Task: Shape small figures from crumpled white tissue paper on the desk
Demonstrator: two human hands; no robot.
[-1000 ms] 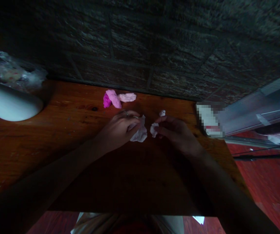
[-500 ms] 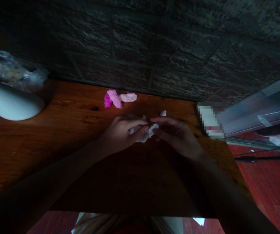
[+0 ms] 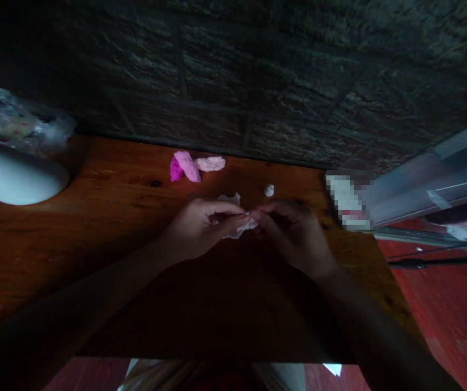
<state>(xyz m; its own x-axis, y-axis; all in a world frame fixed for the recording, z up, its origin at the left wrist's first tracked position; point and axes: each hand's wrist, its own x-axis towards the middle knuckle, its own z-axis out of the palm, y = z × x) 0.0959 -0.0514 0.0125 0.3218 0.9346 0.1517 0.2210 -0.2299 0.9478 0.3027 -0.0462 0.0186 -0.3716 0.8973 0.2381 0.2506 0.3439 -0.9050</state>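
A thin, ragged white piece (image 3: 237,233) is held between my two hands over the wooden table; I cannot tell whether it is tissue or soft clay. My left hand (image 3: 195,225) pinches it between thumb and fingers, its palm side partly hidden. At the right end, the thumb and index finger of my right hand (image 3: 298,233) are closed on the same piece, touching my left fingertips. Just beyond my right hand lies a small white lump (image 3: 269,190). Farther back to the left, a magenta lump (image 3: 176,169), a pink lump (image 3: 188,166) and a pale pink lump (image 3: 211,163) touch each other.
A dark stone-block wall (image 3: 217,81) rises behind the wooden table (image 3: 107,190). To the left, a white rounded object (image 3: 21,176) stands in front of a clear plastic bag (image 3: 21,122). A pixelated pale item (image 3: 349,202) lies at the right edge, near a glass panel (image 3: 424,179).
My right thumb and index finger, apart before, have closed on the white piece beside my left fingertips. My left hand has hardly moved. The view has shifted slightly.
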